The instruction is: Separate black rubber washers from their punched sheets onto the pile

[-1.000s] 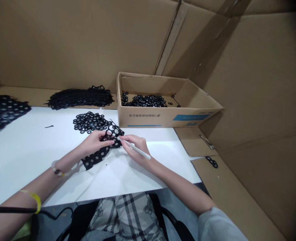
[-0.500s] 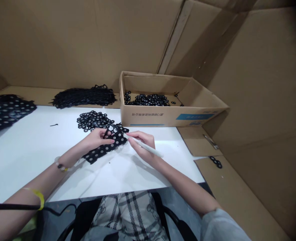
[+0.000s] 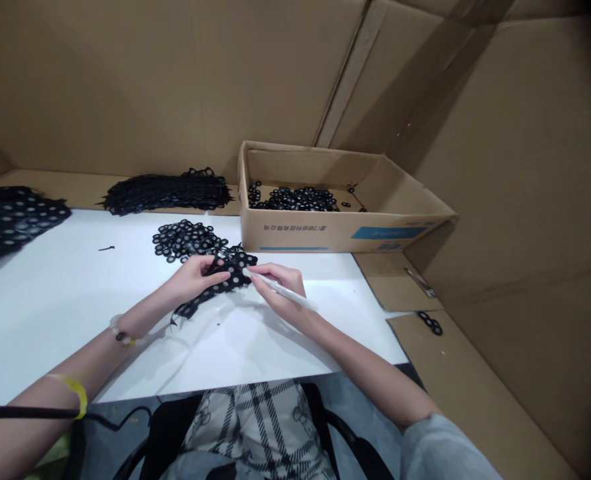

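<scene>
My left hand point(image 3: 195, 277) grips a black sheet with pale dots point(image 3: 235, 275), its thumb and fingers closed on the sheet's upper left part. In my right hand point(image 3: 280, 287) is a white pen-like tool point(image 3: 290, 295), its tip touching the sheet's right part. The sheet slants over the white table top point(image 3: 100, 300), its lower left end narrow and ragged. A pile of small black rings point(image 3: 183, 239) lies just behind my left hand.
A cardboard box point(image 3: 295, 233) holding black ring pieces stands behind my hands. Dark stacked strips point(image 3: 168, 193) lie at the back, dotted black sheets point(image 3: 10, 223) at the far left. On cardboard at right are tweezers point(image 3: 419, 283) and joined black rings point(image 3: 429, 323).
The dotted sheet has tilted, and its lower left part looks narrower. My right hand and the white tool have shifted slightly left.
</scene>
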Demonstrator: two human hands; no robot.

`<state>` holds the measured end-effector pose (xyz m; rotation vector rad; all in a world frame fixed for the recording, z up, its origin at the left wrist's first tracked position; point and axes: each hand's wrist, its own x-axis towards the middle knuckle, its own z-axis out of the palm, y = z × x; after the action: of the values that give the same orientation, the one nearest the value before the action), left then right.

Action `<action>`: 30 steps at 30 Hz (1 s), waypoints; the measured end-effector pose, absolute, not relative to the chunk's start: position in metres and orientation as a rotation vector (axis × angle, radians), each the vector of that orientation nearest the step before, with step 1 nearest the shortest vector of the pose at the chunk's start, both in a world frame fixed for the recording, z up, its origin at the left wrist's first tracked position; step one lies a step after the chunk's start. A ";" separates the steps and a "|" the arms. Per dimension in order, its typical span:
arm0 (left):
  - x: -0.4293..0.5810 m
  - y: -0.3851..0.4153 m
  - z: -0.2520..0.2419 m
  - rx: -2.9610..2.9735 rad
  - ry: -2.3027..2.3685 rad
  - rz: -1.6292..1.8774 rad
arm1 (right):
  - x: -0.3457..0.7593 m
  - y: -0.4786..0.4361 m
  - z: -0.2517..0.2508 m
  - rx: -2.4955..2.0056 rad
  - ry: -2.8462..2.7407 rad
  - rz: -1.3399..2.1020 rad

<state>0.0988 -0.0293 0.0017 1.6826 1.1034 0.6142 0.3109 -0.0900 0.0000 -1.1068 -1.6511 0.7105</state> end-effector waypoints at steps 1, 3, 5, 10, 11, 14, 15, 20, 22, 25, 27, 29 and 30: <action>0.099 -0.029 0.001 1.699 1.101 0.614 | 0.311 -0.090 0.000 -1.110 -1.651 0.718; 0.098 -0.029 0.000 1.731 1.091 0.613 | 0.312 -0.090 -0.001 -1.115 -1.657 0.742; 0.098 -0.030 0.000 1.764 1.084 0.616 | 0.313 -0.089 -0.001 -1.114 -1.658 0.756; 0.101 -0.034 0.004 1.906 1.103 0.639 | 0.309 -0.088 -0.002 -1.116 -1.659 0.746; 0.101 -0.035 0.005 1.942 1.105 0.648 | 0.308 -0.088 -0.003 -1.120 -1.659 0.733; 0.104 -0.038 0.007 2.030 1.083 0.667 | 0.304 -0.088 -0.006 -1.151 -1.675 0.685; 0.105 -0.039 0.007 2.047 1.066 0.666 | 0.304 -0.088 -0.006 -1.162 -1.682 0.677; 0.100 -0.033 0.005 2.013 1.076 0.586 | 0.305 -0.087 -0.010 -1.153 -1.682 0.612; 0.096 -0.028 0.002 1.929 1.090 0.517 | 0.306 -0.085 -0.011 -1.151 -1.687 0.578; 0.091 -0.021 -0.002 1.750 1.148 0.470 | 0.308 -0.084 -0.011 -1.158 -1.681 0.558; 0.091 -0.020 -0.003 1.630 1.161 0.496 | 0.309 -0.085 -0.007 -1.144 -1.659 0.546; 0.093 -0.022 -0.001 1.551 1.153 0.530 | 0.310 -0.089 -0.002 -1.114 -1.635 0.544; 0.094 -0.024 0.000 1.523 1.141 0.553 | 0.311 -0.091 0.000 -1.092 -1.620 0.545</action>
<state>0.0941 -0.0244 0.0002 1.5230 1.1409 0.5529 0.3112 -0.0906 0.0004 -1.0923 -1.6201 0.5454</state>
